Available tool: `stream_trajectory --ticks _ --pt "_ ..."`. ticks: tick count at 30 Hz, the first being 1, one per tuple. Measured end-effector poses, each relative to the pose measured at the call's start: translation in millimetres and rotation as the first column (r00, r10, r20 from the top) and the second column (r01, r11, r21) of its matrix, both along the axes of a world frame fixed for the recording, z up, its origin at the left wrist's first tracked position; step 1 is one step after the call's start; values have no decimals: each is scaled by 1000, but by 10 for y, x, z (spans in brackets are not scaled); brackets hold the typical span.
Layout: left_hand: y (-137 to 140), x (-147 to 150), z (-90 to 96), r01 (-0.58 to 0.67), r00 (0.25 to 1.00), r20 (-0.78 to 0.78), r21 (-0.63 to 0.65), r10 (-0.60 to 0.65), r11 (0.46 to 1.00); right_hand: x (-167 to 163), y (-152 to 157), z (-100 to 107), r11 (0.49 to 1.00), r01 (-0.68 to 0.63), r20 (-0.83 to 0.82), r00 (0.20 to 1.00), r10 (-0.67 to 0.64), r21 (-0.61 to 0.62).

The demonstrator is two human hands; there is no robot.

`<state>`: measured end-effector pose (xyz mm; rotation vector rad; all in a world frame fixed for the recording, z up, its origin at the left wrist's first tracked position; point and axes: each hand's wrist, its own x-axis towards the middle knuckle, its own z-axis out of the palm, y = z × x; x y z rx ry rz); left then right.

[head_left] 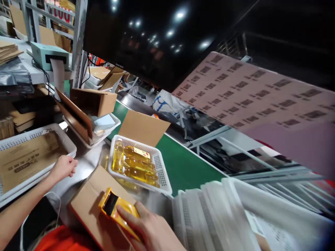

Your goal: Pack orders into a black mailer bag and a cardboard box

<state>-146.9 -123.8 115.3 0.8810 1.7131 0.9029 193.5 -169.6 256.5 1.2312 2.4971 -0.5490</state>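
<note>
right hand (149, 226) grips tape gun (117, 209) on box (89, 202); left hand (64, 167) open beside box, unbraced; tape may skew.

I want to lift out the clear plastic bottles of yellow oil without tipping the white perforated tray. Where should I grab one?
Grip a clear bottle of yellow oil around its body, coming down from above. The bottles lie on their sides, packed close together in the white perforated tray, so only their upper sides are free. The capped neck at the tray's far-left corner looks like the easiest end to lift first.
</note>
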Motion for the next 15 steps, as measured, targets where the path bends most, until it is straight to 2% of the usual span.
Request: stream_trajectory --ticks 4,8,11,15 --pt "-132 -17 -55 -37 998 -44 85 41 996 -21 20 22 999 -29 120 992 31 -14" --pt "-146 -132 -88 -25 979 -195 138 52 990 -81 30 28 999 -4 154 988 -1 35" --pt "-82 -165 -284 -48 970 -232 129 77 990 -198 58 34 999 6 169 985 -15 51" --pt "-104 52 -684 -105 993 -45 93 109 990 -305 89 53 997 -17 185 983 4 69"
